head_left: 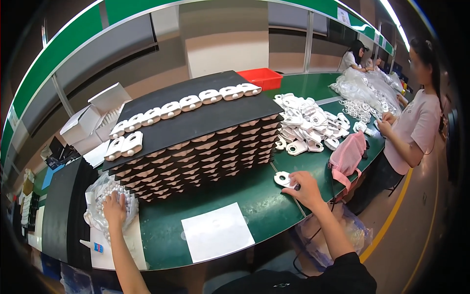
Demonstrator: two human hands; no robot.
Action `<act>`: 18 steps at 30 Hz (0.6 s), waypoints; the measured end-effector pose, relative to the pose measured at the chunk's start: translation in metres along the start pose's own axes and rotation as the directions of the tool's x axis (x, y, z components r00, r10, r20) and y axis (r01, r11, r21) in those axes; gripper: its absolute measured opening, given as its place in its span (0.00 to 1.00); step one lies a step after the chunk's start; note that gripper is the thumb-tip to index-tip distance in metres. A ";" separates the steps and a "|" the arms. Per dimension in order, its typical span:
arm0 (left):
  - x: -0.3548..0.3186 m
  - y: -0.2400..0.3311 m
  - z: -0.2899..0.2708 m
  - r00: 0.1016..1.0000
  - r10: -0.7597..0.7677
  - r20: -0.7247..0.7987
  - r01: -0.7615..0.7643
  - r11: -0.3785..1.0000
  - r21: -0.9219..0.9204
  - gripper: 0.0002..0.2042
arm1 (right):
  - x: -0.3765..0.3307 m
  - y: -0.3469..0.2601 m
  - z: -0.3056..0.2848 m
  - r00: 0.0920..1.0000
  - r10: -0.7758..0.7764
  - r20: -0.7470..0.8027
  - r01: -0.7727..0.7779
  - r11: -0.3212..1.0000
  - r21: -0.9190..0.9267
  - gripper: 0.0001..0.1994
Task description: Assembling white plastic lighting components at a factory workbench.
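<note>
My left hand [115, 209] reaches into a clear plastic bag of small white balls [128, 200]. Its fingers look slightly apart among the balls, with the tips partly hidden. On the right, my right hand [307, 190] grips a white plastic housing [282, 178] with a round hole, holding it by its near end just over the green table. Beyond that hand lies a heap of similar white housings [306, 122]. A tall stack of black boards [196, 132], with white parts between its layers, stands between my hands; more housings [170, 110] line its top board.
A white sheet of paper [218, 232] lies on the green table [169, 215]. A small glue bottle [98, 247] sits beside the bag. Black boards [66, 210] and an open white box [93, 122] stand left. A pink bag [348, 154], red bin [260, 78] and co-worker [411, 122] are right.
</note>
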State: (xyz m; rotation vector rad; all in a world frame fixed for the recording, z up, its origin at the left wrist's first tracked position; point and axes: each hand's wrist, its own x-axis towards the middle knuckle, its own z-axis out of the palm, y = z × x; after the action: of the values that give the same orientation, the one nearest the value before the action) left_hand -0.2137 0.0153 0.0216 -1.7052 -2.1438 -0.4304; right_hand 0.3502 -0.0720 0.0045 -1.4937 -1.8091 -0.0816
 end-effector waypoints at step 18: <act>0.041 -0.074 0.033 0.978 -0.133 -0.162 0.045 0.888 -0.457 0.13 | 0.008 -0.055 -0.007 0.994 0.095 -0.058 -0.083 0.980 0.178 0.07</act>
State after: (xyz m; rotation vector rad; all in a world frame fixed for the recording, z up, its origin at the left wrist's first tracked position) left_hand -0.2968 0.0491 0.0103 -1.7056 -2.0967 -1.1494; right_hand 0.3061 -0.0863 0.0361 -1.4275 -1.6500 0.0706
